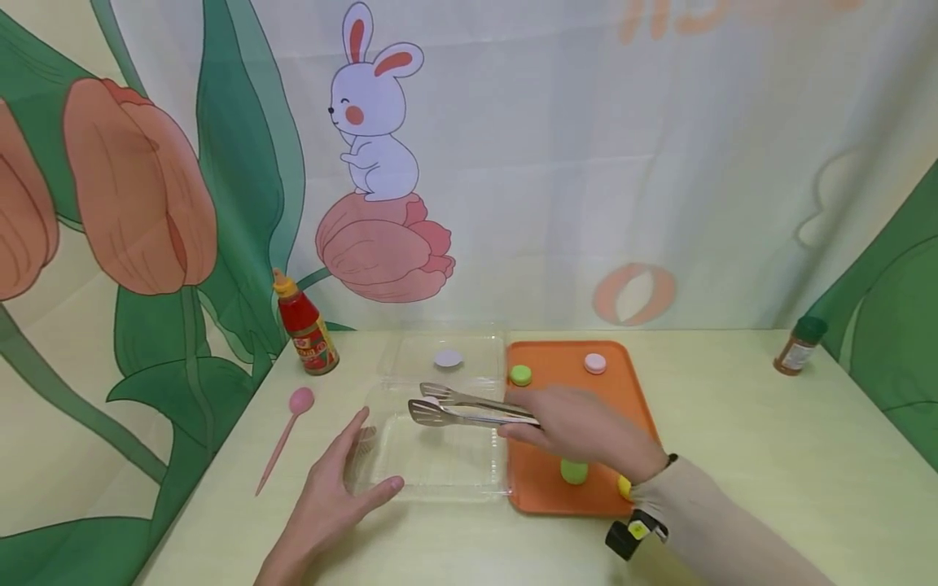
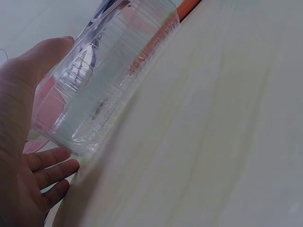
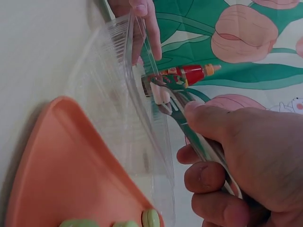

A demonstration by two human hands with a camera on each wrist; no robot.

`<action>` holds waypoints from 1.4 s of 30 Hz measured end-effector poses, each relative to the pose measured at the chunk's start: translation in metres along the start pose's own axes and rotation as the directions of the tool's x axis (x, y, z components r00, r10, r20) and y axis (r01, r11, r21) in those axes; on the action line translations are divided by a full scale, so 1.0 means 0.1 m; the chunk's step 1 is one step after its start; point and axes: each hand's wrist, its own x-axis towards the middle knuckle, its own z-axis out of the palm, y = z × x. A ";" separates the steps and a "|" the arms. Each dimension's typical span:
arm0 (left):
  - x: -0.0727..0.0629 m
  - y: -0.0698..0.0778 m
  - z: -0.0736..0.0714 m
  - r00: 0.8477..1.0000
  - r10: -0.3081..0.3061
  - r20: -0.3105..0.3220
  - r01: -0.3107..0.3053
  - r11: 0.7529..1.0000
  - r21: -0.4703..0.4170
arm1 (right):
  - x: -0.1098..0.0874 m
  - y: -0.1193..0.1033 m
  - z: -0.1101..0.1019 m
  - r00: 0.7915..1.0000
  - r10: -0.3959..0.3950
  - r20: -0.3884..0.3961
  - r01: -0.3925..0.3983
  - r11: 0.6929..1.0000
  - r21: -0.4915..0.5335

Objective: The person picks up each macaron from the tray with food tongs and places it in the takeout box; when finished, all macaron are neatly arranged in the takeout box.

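Observation:
My right hand (image 1: 586,427) grips metal tongs (image 1: 430,413), their slotted ends over the clear plastic box (image 1: 440,491). Between those ends is a pale macaron (image 3: 160,93), best seen in the right wrist view. My left hand (image 1: 328,487) spreads its thumb and fingers around the box's near left corner. In the left wrist view, the thumb lies by the rim and the other fingers are extended beside the outer wall. Behind the box lies its clear lid (image 1: 410,358), with a white round piece (image 1: 449,359) on it.
An orange tray (image 1: 542,496) adjoins the box's right side, carrying a pink macaron (image 1: 595,363), green ones (image 1: 521,374) and a partly hidden yellow piece (image 1: 624,487). To the left are a red sauce bottle (image 1: 313,346) and a pink spoon (image 1: 282,439). A green-capped jar (image 1: 799,348) stands far right.

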 end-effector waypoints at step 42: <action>0.00 -0.05 0.00 0.999 0.032 -0.015 -0.032 0.999 -0.003 | 0.05 -0.09 0.05 0.996 0.081 -0.045 -0.075 0.989 0.131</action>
